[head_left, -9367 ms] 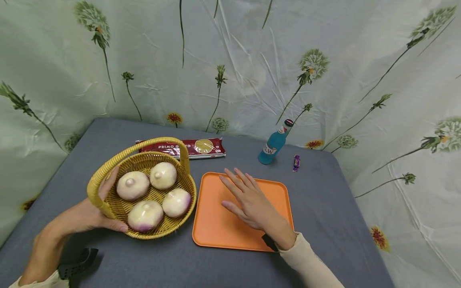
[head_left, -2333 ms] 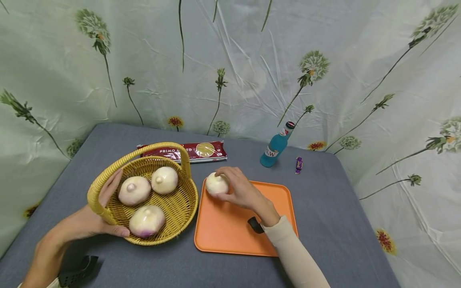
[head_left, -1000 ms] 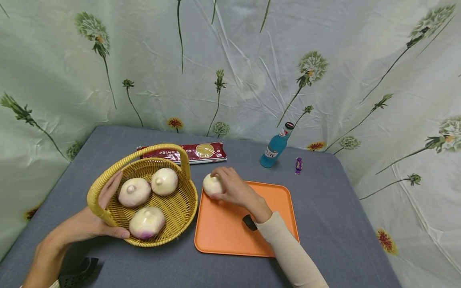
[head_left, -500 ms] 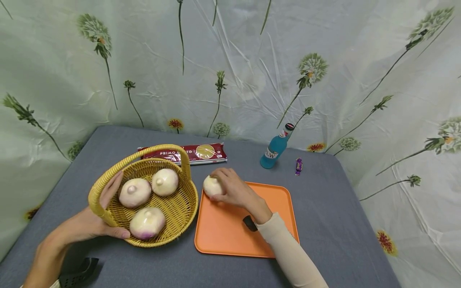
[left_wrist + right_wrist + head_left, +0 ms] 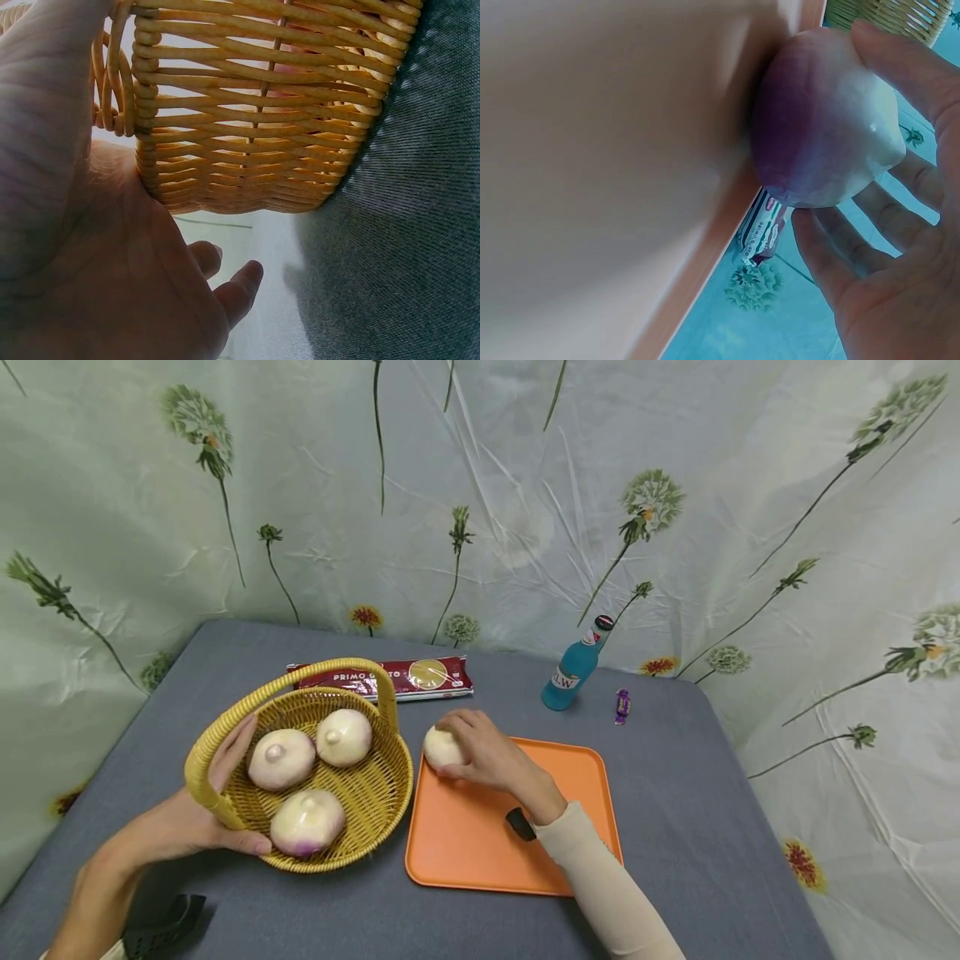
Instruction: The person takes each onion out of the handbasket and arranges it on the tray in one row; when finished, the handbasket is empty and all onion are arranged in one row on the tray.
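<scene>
compared with half a second ago little is changed: the turnip (image 5: 442, 748) is still gripped by the right hand (image 5: 487, 756) at the far left corner of the orange tray (image 5: 480, 852), and the yellow basket (image 5: 375, 793) is still clasped at its rim by the left hand (image 5: 187, 818) on the bench (image 5: 675, 793). "primo" can be read on the red pasta packet (image 5: 420, 675) and "lw" on the blue bottle (image 5: 572, 670). the turnip's purple underside, touching the tray, is shown only in the right wrist view.

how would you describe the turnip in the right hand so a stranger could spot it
Find the orange tray on the grey table, right of the yellow basket. At its far left corner the right hand grips a turnip. It is the only one outside the basket.
</scene>
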